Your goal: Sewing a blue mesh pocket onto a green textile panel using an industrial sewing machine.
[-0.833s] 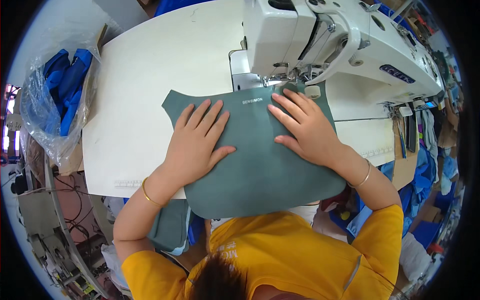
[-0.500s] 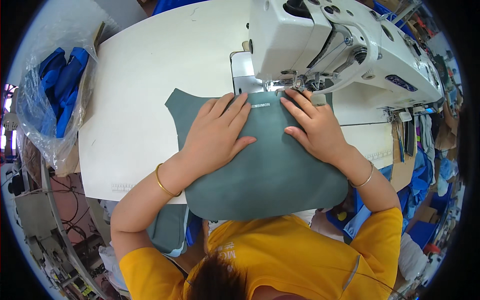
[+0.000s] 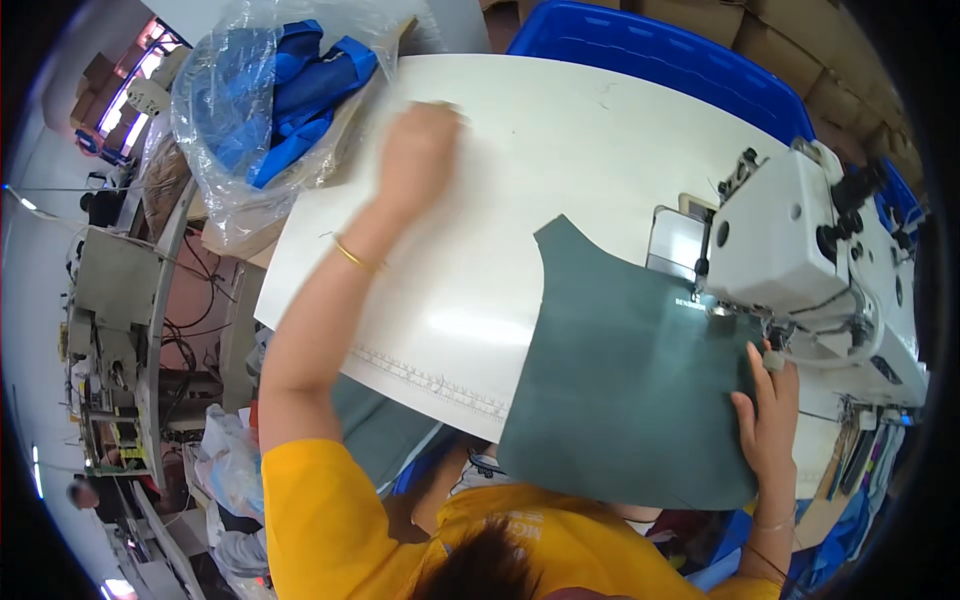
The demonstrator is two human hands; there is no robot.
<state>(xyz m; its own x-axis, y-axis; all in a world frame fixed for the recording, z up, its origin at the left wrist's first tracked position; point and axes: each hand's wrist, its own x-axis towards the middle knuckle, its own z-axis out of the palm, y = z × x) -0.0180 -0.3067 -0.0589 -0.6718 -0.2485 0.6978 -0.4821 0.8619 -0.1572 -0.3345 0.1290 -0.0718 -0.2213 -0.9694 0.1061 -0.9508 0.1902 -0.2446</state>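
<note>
A grey-green fabric panel [image 3: 630, 380] lies on the white sewing table [image 3: 490, 200], its upper right edge under the head of a white sewing machine [image 3: 780, 225]. My right hand [image 3: 772, 420] rests on the panel's right edge, just below the needle area, with fingers stretched out and thumb on the cloth. Away from the panel, my left hand [image 3: 420, 155] is over the far left of the table, beside a clear plastic bag [image 3: 225, 130] of blue fabric straps [image 3: 310, 95]. Motion smears its fingers, so whether they hold anything cannot be seen.
Behind the table is a blue plastic crate [image 3: 660, 55], with cardboard boxes [image 3: 790, 50] beyond. A printed ruler strip [image 3: 430, 385] runs along the near table edge. More grey-green cloth [image 3: 385, 430] hangs below that edge. Another machine and cables [image 3: 200, 300] stand at the left.
My left hand has left the panel and moved far left toward the plastic bag. My right hand stays by the needle area. The view has swung left, and the panel looks turned.
</note>
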